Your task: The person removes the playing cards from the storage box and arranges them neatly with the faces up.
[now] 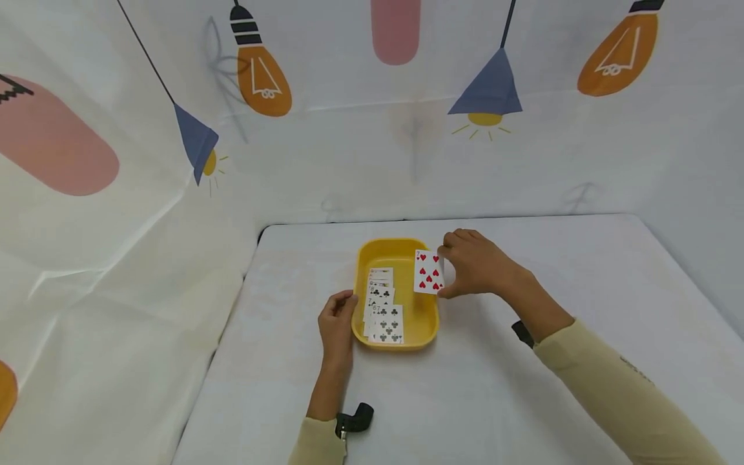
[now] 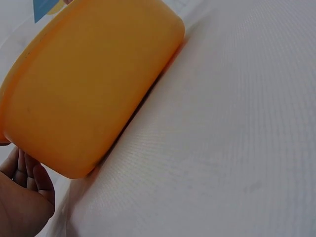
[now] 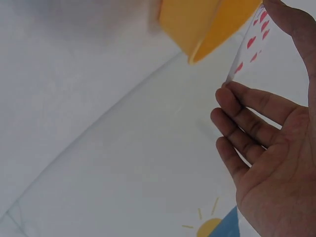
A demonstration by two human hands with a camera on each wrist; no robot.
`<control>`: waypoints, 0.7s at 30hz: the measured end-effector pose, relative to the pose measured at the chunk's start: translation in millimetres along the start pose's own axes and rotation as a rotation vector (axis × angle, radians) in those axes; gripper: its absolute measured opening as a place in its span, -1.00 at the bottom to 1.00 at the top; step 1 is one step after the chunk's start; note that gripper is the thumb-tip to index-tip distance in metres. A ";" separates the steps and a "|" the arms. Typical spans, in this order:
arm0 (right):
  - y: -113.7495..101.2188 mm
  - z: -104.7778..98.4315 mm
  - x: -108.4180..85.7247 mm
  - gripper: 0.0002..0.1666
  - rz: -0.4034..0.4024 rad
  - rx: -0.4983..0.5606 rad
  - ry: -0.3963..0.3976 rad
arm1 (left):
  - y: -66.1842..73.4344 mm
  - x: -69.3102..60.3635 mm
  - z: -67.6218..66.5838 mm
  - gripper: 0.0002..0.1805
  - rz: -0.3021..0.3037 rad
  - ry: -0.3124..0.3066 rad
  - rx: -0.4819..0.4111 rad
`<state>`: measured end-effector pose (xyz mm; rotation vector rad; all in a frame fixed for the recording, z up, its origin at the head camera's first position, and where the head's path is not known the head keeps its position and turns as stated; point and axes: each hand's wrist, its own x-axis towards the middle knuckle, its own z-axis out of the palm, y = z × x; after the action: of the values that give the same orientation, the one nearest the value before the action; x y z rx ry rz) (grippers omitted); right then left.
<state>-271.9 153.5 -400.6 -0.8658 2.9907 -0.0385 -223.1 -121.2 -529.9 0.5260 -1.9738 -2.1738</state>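
Observation:
A yellow plastic tray [image 1: 396, 347] stands on the white table. Along its left half lies an overlapping column of playing cards [image 1: 388, 323], a club card at the near end. My right hand [image 1: 479, 263] pinches a seven of hearts [image 1: 428, 272] by its edge, thumb at one corner and fingers at another, over the tray's right rim. In the right wrist view, the card [image 3: 252, 43] is seen edge-on between thumb and fingertips. My left hand [image 1: 337, 326] holds the tray's left rim; in the left wrist view its curled fingers [image 2: 44, 185] are at the tray wall [image 2: 94, 84].
White cloth covers the table [image 1: 279, 387]. Behind and to the left hang white sheets [image 1: 360, 161] printed with lamps and bulbs. A black wrist strap [image 1: 354, 420] sits on the left wrist, and another dark piece [image 1: 523, 333] shows at the right wrist.

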 end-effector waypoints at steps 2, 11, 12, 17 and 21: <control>5.1 0.3 0.3 -0.09 -0.002 0.005 0.005 | 0.1 1.4 -1.4 -0.71 0.001 0.000 -0.006; 29.6 2.6 -3.8 -0.11 0.016 0.022 -0.021 | 2.3 5.1 -3.0 -0.66 -0.028 -0.005 0.024; 32.4 2.8 -4.8 -0.12 0.020 0.019 -0.026 | 2.1 5.1 -2.5 -0.66 -0.029 -0.006 0.027; 42.1 5.4 -6.6 -0.12 0.023 0.019 -0.047 | 0.7 3.1 -0.2 -0.71 -0.024 -0.005 0.000; 45.6 8.1 -6.4 -0.10 0.030 0.026 -0.067 | -0.2 0.8 0.8 -0.73 -0.018 -0.001 -0.010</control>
<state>-290.5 195.3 -410.0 -0.8028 2.9339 -0.0472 -224.1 -120.7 -530.2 0.5440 -1.9647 -2.1937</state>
